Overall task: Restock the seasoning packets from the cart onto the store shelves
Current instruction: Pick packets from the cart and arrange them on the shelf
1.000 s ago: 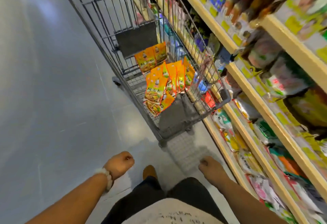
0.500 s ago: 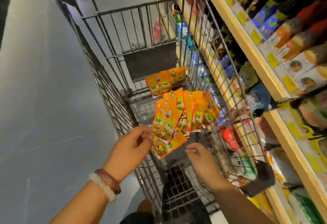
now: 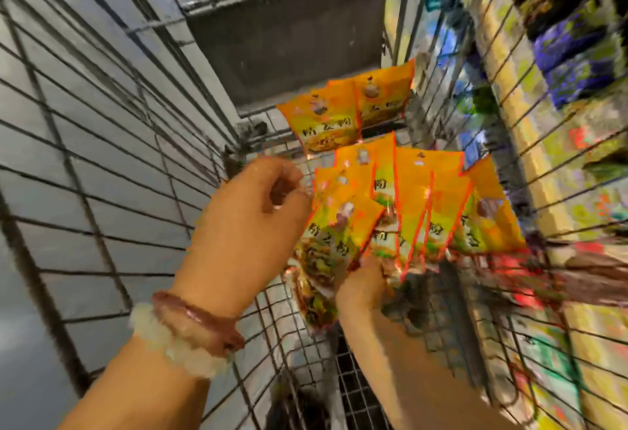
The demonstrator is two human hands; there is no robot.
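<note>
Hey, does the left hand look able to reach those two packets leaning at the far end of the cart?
Probably yes. The left hand is already inside the cart, beside the near packets, and only open basket lies between it and the two far packets. Blur hides the exact gap.

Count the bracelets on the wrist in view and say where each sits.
2, both on the left wrist: a reddish-brown bangle nearer the left hand, and a pale beaded bracelet right behind it, up the forearm. The right wrist shows none.
</note>
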